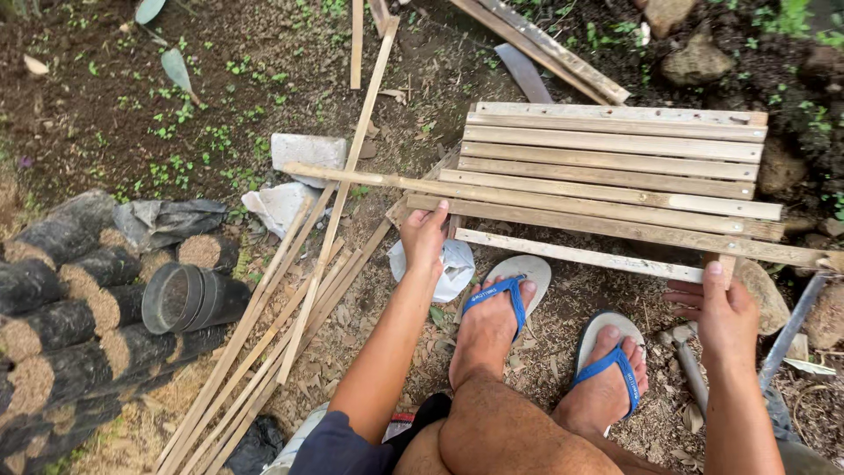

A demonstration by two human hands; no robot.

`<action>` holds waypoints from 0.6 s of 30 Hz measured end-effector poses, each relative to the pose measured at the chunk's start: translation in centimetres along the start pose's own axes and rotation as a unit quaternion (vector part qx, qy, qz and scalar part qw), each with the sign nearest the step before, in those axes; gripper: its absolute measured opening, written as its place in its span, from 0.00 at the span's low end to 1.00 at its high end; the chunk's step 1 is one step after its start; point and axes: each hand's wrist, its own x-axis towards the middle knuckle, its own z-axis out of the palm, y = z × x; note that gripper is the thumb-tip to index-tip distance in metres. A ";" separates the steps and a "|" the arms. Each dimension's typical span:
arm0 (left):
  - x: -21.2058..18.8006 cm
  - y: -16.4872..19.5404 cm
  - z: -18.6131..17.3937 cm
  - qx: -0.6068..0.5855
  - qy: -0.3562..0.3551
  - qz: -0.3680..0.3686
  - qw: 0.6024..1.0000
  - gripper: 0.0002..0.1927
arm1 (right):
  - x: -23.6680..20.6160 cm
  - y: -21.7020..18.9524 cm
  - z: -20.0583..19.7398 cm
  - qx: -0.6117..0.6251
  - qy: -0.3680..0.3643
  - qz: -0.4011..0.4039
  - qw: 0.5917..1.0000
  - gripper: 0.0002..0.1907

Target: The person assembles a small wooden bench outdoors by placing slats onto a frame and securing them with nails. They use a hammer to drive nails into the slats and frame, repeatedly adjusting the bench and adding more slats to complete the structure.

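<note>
Both hands' grips [425,236] [723,310] steady rough, flat bamboo-slat panel [615,167].

A person is wearing white flip-flops [524,272] with blue straps [499,295] on bare feet, dark shorts [420,415] and a dark navy short sleeve [338,446]; forearms, hands and legs are showing bare.

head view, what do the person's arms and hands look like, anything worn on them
Both hands, left hand and right hand, are bare: no gloves, rings, watch or bands show. Both forearms are bare too. A dark navy short sleeve shows at the left upper arm; the right arm runs out of the picture before any sleeve appears.
</note>
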 end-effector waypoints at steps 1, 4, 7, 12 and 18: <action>0.0 0.0 0.0 0.008 -0.005 -0.005 1.000 0.10 | -0.2 -0.2 0.0 -0.008 0.007 0.001 1.000 0.25; -0.1 0.1 0.0 -0.024 -0.064 0.019 0.997 0.13 | -0.9 -0.7 -0.6 -0.052 0.014 0.017 0.998 0.28; -0.3 0.6 -0.1 -0.008 -0.049 -0.030 0.998 0.16 | -1.6 -0.4 -2.3 -0.087 0.027 0.008 0.996 0.28; -1.9 2.1 -2.2 0.006 -0.039 -0.004 0.999 0.18 | -2.6 3.1 -5.5 -0.021 0.034 -0.023 0.999 0.24; -5.0 5.4 -9.6 0.140 -0.012 0.089 0.986 0.14 | -1.3 8.9 -6.0 -0.022 -0.006 -0.073 0.997 0.25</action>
